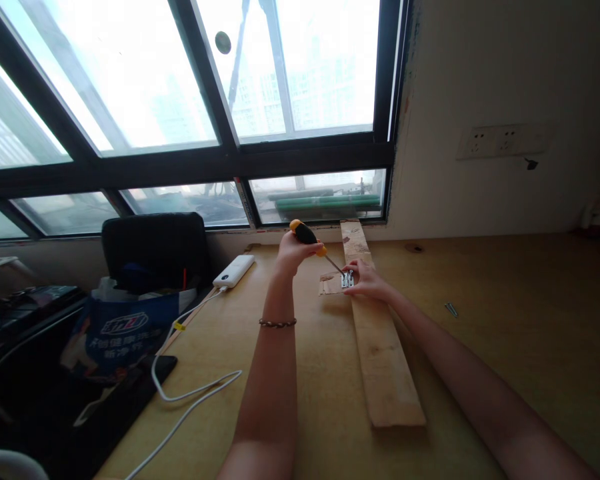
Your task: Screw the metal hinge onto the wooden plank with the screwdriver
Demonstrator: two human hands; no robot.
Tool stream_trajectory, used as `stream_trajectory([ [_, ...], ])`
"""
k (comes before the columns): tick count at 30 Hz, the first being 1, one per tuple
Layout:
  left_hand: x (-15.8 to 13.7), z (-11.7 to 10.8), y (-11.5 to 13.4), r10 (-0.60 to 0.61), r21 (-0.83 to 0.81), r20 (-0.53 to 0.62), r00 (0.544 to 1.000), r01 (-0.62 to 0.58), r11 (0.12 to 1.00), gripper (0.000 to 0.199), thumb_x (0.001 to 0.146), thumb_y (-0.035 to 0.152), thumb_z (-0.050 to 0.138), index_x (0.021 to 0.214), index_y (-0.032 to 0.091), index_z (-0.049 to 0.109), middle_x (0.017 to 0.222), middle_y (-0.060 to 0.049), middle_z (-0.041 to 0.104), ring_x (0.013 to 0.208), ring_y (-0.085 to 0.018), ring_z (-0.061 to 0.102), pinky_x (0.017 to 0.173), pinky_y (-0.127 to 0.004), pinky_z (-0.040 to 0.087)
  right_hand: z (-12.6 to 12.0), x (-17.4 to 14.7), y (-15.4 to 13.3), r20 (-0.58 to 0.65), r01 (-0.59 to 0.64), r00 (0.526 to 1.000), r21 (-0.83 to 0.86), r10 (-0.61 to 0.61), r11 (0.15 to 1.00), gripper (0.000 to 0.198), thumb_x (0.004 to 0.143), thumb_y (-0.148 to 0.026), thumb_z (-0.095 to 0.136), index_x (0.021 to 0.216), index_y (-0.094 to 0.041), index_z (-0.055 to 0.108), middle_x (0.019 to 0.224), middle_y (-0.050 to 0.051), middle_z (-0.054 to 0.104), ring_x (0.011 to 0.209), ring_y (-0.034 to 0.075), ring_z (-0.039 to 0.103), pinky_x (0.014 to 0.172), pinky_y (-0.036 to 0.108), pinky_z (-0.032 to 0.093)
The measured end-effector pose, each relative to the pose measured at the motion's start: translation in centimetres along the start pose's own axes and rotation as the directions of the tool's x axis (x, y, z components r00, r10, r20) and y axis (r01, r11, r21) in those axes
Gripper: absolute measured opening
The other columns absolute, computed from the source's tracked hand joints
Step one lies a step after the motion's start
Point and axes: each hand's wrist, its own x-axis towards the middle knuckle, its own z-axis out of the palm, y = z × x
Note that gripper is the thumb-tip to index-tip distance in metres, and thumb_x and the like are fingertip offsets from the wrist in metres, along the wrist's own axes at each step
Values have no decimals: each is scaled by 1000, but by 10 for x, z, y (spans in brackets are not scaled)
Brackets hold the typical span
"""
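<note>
From the head, the left hand grips the screwdriver, its tip at the metal fitting at four o'clock. The right hand has fingers against the fitting, at its nine o'clock, over the board; whether they pinch, I cannot tell.

White power bank near left edge of tabletop, white cable plugged in; blue bag before black chair; dark-framed window behind, green pipes beyond; socket panel on wall, right
</note>
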Motion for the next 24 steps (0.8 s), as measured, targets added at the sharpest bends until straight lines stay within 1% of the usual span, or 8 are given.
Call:
stream_trajectory([
  [3, 3, -5, -2, -61, -32, -118, 991, 58, 998, 46, 33, 19, 83, 69, 11, 55, 65, -4, 59, 65, -22, 62, 59, -38, 53, 0, 0, 0, 8, -13, 1000, 13, 13, 1000, 58, 52, -38, 77, 103, -20, 54, 105, 4, 52, 94, 19, 53, 83, 32, 41],
  [6, 4, -9, 0, -89, -67, -179, 980, 78, 995, 48, 34, 18, 83, 71, 11, 53, 65, -4, 58, 64, -22, 62, 58, -38, 54, 0, 0, 0, 10, -13, 1000, -1, 13, 1000, 59, 52, -37, 77, 104, -21, 54, 106, 4, 51, 95, 20, 53, 84, 32, 40],
  [10, 3, -13, 5, -88, -91, -243, 966, 67, 994, 46, 37, 18, 83, 72, 11, 52, 65, -5, 59, 64, -22, 63, 58, -38, 54, -2, 0, -2, 15, 5, 1000, -27, -4, 1000, 58, 53, -36, 77, 104, -20, 55, 108, 5, 51, 98, 21, 52, 87, 33, 39],
  [13, 2, -14, 8, -59, -89, -281, 958, 35, 995, 46, 38, 18, 82, 72, 12, 52, 64, -4, 59, 63, -22, 63, 58, -37, 55, -4, 1, -3, 38, 16, 999, -30, -15, 999, 58, 55, -40, 75, 106, -20, 55, 109, 6, 50, 98, 21, 51, 88, 34, 39],
  [16, 1, -15, 11, -16, -74, -294, 956, -6, 997, 45, 40, 20, 82, 73, 11, 52, 65, -3, 59, 63, -21, 63, 57, -36, 55, -5, 1, -2, 63, 33, 998, -45, -30, 998, 59, 57, -44, 73, 107, -19, 54, 112, 7, 48, 102, 22, 50, 89, 34, 38],
  [19, 1, -15, 12, 10, -62, -284, 959, -29, 998, 45, 41, 21, 81, 74, 11, 52, 67, -4, 59, 64, -20, 63, 57, -35, 55, -4, 1, -1, 64, 38, 997, -81, -33, 996, 58, 58, -41, 72, 108, -19, 54, 113, 7, 48, 104, 23, 48, 91, 35, 37],
  [24, -2, -13, 15, -8, -54, -240, 971, -5, 999, 46, 41, 20, 82, 75, 10, 53, 68, -4, 59, 65, -20, 63, 58, -36, 55, -2, 1, 1, 99, 32, 995, -133, -19, 991, 59, 60, -39, 70, 112, -20, 51, 113, 7, 51, 109, 24, 46, 93, 37, 36],
])
